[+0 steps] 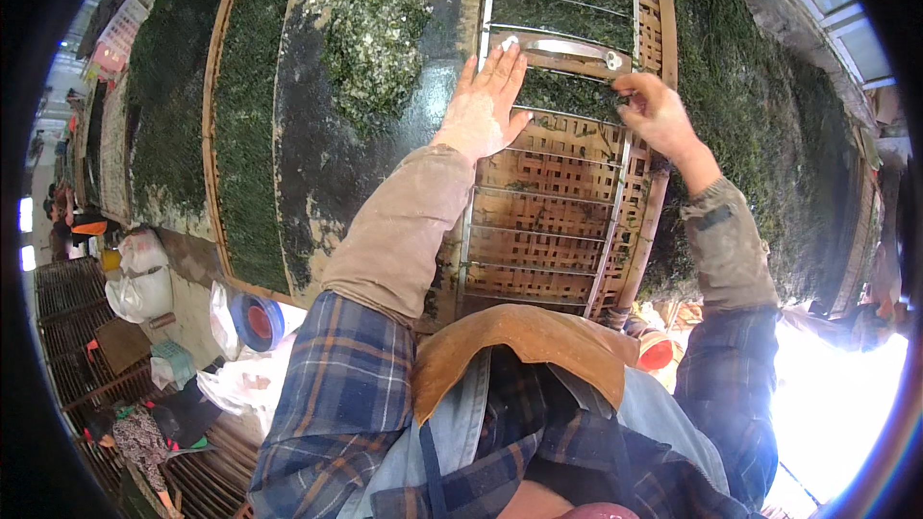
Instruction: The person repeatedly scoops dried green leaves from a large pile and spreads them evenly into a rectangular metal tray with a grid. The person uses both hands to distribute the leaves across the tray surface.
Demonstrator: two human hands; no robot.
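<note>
My left hand (488, 106) lies flat with its fingers stretched out. Its fingertips touch the left end of a wooden bar (572, 60) that carries a curved metal handle (567, 45). At the bar's right end my right hand (659, 115) is closed in a pinch by the metal frame's edge; what it holds, if anything, is too small to name. The metal frame (543, 189), crossed by thin rods, rests over a woven bamboo tray (538, 231). Shredded green plant matter (558, 0) covers the tray's far part; its near part shows mostly bare weave with scraps.
Left of the frame, a dark wet board (317, 163) bears a heap of chopped green matter (375, 48) with pale bits. Beyond it stands a green-filled tray (248, 135). More green matter (760, 125) lies to the right. Lower left are white sacks (139, 288) and a blue-rimmed bucket (258, 320).
</note>
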